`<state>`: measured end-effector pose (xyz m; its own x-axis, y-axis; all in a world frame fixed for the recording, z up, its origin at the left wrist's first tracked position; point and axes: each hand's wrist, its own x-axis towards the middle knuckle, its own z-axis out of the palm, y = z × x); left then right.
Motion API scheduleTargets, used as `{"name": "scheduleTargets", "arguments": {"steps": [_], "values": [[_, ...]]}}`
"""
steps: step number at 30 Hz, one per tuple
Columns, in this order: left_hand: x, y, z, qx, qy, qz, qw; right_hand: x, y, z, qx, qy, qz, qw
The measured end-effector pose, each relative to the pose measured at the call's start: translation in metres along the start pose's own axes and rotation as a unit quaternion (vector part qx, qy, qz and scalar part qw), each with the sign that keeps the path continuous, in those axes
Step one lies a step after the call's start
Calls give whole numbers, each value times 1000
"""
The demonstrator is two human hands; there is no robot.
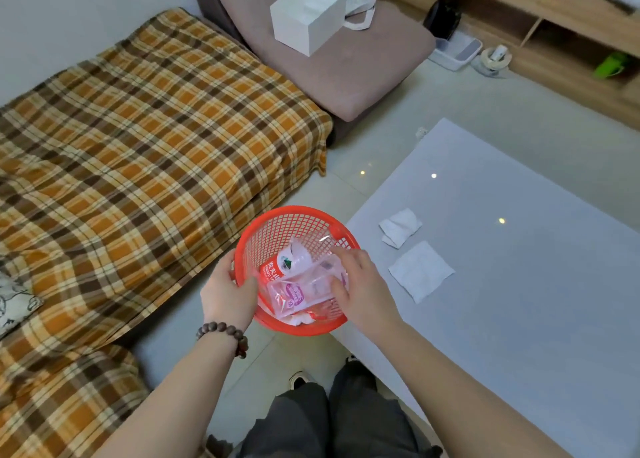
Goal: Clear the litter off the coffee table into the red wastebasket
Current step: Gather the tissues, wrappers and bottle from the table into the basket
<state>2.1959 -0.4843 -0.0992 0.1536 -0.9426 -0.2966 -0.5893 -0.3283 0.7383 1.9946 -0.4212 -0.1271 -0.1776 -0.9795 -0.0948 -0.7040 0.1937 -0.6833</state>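
red wastebasket point(277, 229) held up beside the table point(519, 284) edge, left hand point(227, 293) clamped on its rim, probably to shorten the carry. right hand point(360, 284) over the opening, fingers loosely on a pink plastic wrapper point(298, 289) atop a crushed water bottle point(294, 260). two white tissues point(420, 270) on the table, just right of that hand, not yet cleared.

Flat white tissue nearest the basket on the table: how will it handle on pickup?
The flat tissue is probably floppy: it looks thin and lies flush on the coffee table, so it would likely droop from a pinch. Likely very light, and may slide on the glossy top. A fingertip grip at a corner seems best.
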Motion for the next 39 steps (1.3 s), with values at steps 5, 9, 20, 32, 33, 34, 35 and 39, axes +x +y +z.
{"name": "scheduleTargets", "arguments": {"steps": [5, 9, 20, 32, 33, 34, 35, 39], "values": [[19, 8, 13, 34, 8, -16, 999, 7, 104, -31, -15, 27, 154, 988], [34, 12, 23, 74, 21, -6, 997, 18, 189, -22, -65, -43, 286, 955], [42, 18, 66, 101, 76, -23, 992, 53, 266, 28, -222, -127, 298, 920], [30, 31, 75, 84, 62, -12, 994, 71, 203, -33, 79, 65, 181, 978], [28, 33, 77, 73, 60, -16, 995, 73, 182, -40, 94, 92, 142, 981], [26, 35, 76, 63, 59, -20, 996, 75, 159, -46, 109, 107, 96, 984], [24, 36, 77, 56, 59, -24, 996, 77, 136, -49, 122, 108, 52, 985], [18, 43, 79, 38, 47, -29, 998, 85, 64, -41, 103, 17, -84, 991]]}}
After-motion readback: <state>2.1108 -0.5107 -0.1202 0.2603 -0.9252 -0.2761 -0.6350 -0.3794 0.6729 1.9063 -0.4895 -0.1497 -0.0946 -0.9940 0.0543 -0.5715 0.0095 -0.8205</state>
